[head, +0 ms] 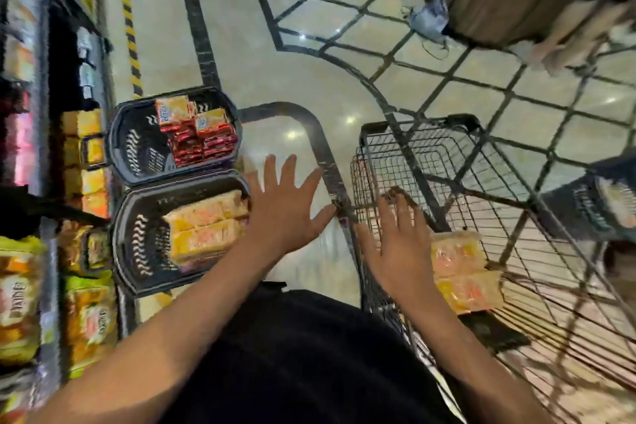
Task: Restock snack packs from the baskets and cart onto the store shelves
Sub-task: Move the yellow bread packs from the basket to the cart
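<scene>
Between picks: left hand [285, 206] and right hand [399, 237] both hung flat, fingers spread, holding nothing. Landmark was the near basket [137, 272]: yellow snack packs [203, 227] lay inside it, shelves [44, 251] just left of it, wire cart [481, 217] with more packs right of it. Next move likely needs fingers curled round a pack, then a carry left to the shelves.

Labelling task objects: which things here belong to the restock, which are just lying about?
Job:
far dark plastic basket of orange and red packs
near dark plastic basket of yellow packs
black wire cart
yellow packs in cart
stocked shelves

Lying about:
crumpled grey bag
</scene>
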`<action>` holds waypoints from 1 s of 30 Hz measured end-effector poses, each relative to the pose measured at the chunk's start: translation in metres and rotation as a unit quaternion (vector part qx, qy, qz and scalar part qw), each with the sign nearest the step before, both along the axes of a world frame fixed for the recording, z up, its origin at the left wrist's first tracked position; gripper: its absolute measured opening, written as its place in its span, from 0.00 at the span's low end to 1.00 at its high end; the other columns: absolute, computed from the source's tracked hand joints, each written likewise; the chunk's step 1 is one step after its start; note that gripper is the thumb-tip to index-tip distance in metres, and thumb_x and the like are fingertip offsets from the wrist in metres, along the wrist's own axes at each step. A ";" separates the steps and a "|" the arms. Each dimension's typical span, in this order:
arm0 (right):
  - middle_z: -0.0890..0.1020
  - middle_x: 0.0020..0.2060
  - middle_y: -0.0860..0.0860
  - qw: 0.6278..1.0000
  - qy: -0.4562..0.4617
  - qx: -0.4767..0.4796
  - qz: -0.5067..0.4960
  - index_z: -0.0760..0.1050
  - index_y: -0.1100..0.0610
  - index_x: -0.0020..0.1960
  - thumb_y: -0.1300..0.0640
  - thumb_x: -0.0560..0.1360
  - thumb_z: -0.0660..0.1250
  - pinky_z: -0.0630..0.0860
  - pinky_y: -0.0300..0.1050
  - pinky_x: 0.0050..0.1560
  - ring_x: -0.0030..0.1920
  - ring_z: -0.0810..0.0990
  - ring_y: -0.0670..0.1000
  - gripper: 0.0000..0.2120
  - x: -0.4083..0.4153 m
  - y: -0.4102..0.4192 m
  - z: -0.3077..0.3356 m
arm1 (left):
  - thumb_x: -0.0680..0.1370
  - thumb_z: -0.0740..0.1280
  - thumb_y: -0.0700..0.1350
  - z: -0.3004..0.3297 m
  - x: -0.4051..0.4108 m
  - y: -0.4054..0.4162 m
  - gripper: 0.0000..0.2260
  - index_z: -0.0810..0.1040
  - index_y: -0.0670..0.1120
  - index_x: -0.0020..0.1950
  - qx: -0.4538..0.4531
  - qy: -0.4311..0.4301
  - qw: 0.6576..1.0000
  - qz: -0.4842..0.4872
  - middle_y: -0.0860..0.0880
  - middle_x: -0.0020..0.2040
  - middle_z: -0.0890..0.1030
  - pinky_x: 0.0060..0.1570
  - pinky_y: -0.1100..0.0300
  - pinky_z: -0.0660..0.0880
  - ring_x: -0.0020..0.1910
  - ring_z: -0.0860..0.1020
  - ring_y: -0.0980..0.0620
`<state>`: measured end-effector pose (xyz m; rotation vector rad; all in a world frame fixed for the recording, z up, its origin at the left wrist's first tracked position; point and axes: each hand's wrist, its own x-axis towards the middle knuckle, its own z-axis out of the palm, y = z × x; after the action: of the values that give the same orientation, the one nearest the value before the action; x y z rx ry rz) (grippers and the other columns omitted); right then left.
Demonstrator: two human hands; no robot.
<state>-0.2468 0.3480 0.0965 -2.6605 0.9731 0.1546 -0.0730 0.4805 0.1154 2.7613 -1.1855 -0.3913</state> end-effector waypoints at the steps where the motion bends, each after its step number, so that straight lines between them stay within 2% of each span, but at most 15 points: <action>1: 0.62 0.80 0.61 1.000 0.001 0.005 -0.027 0.62 0.55 0.81 0.32 0.82 0.41 0.55 0.66 0.78 0.80 0.59 0.65 0.38 -0.014 -0.003 -0.002 | 0.76 0.50 0.71 0.000 -0.008 -0.010 0.35 0.61 0.58 0.81 -0.003 0.000 1.000 -0.022 0.41 0.82 0.58 0.74 0.30 0.49 0.80 0.51 0.32; 4: 0.61 0.81 0.62 0.993 -0.021 0.018 -0.116 0.63 0.55 0.81 0.31 0.82 0.41 0.53 0.66 0.79 0.81 0.56 0.65 0.39 -0.054 -0.007 -0.005 | 0.75 0.47 0.72 -0.002 -0.034 -0.039 0.37 0.64 0.57 0.79 -0.005 -0.009 0.996 -0.090 0.41 0.81 0.60 0.74 0.30 0.48 0.80 0.52 0.32; 7: 0.64 0.79 0.64 0.982 -0.037 0.009 -0.184 0.65 0.56 0.79 0.33 0.83 0.44 0.53 0.66 0.79 0.80 0.57 0.66 0.36 -0.094 -0.007 -0.010 | 0.73 0.43 0.73 -0.003 -0.060 -0.069 0.38 0.61 0.58 0.80 0.016 -0.009 0.988 -0.153 0.41 0.82 0.58 0.74 0.32 0.45 0.80 0.50 0.34; 12: 0.63 0.79 0.64 0.955 -0.028 0.019 -0.293 0.66 0.56 0.79 0.32 0.83 0.45 0.55 0.67 0.78 0.79 0.59 0.68 0.37 -0.143 0.000 -0.021 | 0.80 0.53 0.69 -0.009 -0.103 -0.108 0.33 0.56 0.57 0.82 0.047 -0.001 0.965 -0.259 0.41 0.83 0.53 0.75 0.34 0.43 0.81 0.47 0.34; 16: 0.65 0.78 0.64 0.927 -0.013 0.040 -0.373 0.65 0.57 0.79 0.30 0.81 0.42 0.56 0.66 0.78 0.78 0.61 0.66 0.40 -0.172 0.003 -0.036 | 0.80 0.54 0.70 -0.024 -0.129 -0.133 0.34 0.56 0.56 0.82 0.082 0.002 0.941 -0.327 0.41 0.83 0.53 0.75 0.33 0.45 0.81 0.47 0.34; 18: 0.66 0.78 0.63 0.908 -0.001 0.054 -0.414 0.62 0.57 0.80 0.29 0.80 0.39 0.55 0.65 0.78 0.79 0.60 0.65 0.42 -0.181 0.001 -0.045 | 0.80 0.53 0.70 -0.034 -0.135 -0.142 0.34 0.56 0.56 0.82 0.107 0.010 0.927 -0.358 0.41 0.83 0.53 0.75 0.33 0.46 0.81 0.48 0.33; 21: 0.68 0.76 0.64 0.885 0.001 0.056 -0.462 0.61 0.58 0.80 0.35 0.82 0.46 0.55 0.64 0.78 0.79 0.59 0.63 0.37 -0.185 -0.002 -0.059 | 0.80 0.53 0.69 -0.051 -0.138 -0.156 0.33 0.56 0.56 0.82 0.146 0.018 0.903 -0.404 0.40 0.82 0.54 0.76 0.32 0.46 0.81 0.48 0.33; 24: 0.66 0.77 0.64 0.865 0.022 0.070 -0.496 0.59 0.58 0.81 0.35 0.82 0.45 0.54 0.62 0.79 0.80 0.58 0.63 0.37 -0.180 -0.009 -0.070 | 0.80 0.53 0.69 -0.071 -0.140 -0.173 0.34 0.56 0.55 0.82 0.193 0.016 0.872 -0.450 0.40 0.83 0.53 0.75 0.31 0.44 0.80 0.48 0.32; 27: 0.68 0.75 0.65 0.848 0.050 0.087 -0.520 0.60 0.58 0.81 0.35 0.81 0.44 0.59 0.64 0.76 0.77 0.63 0.65 0.37 -0.174 -0.016 -0.092 | 0.80 0.54 0.69 -0.093 -0.137 -0.193 0.34 0.56 0.55 0.82 0.230 0.007 0.844 -0.484 0.40 0.82 0.54 0.75 0.30 0.46 0.80 0.49 0.31; 30: 0.70 0.75 0.61 0.833 0.075 0.127 -0.533 0.59 0.55 0.80 0.32 0.81 0.36 0.64 0.66 0.72 0.75 0.66 0.67 0.39 -0.165 -0.020 -0.125 | 0.79 0.57 0.70 -0.119 -0.132 -0.213 0.35 0.59 0.54 0.81 0.236 0.010 0.828 -0.509 0.37 0.80 0.58 0.74 0.30 0.50 0.78 0.52 0.30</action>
<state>-0.4117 0.3280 -0.0285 -1.5507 2.1294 0.2077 -0.2054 0.2676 -0.0035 2.0993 -2.7987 -0.8743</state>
